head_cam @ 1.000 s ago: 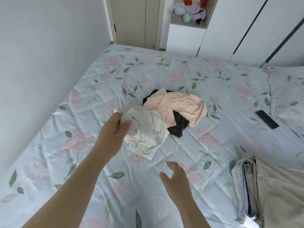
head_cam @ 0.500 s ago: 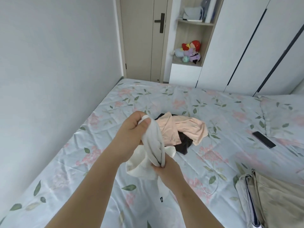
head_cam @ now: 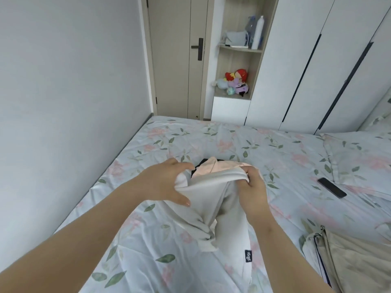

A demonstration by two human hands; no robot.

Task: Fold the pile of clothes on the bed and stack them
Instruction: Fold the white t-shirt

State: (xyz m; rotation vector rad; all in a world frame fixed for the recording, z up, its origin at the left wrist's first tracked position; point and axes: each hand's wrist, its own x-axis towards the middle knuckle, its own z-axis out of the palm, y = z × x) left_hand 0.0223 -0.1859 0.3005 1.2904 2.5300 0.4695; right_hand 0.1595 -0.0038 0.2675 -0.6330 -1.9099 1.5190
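step: I unfurl white garment [head_cam: 211,199] near pile [head_cam: 208,168] | left hand [head_cam: 165,182], right hand [head_cam: 254,188] both gripping it | next: should spread flat

Both bare forearms reach forward. The left hand [head_cam: 163,182] grips the white garment [head_cam: 211,199] between thumb and spread fingers; the right hand [head_cam: 255,187] pinches its edge with curled fingers.

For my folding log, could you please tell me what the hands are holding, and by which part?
Both hold the white garment by its top edge: the left hand grips one end, the right hand pinches the other.
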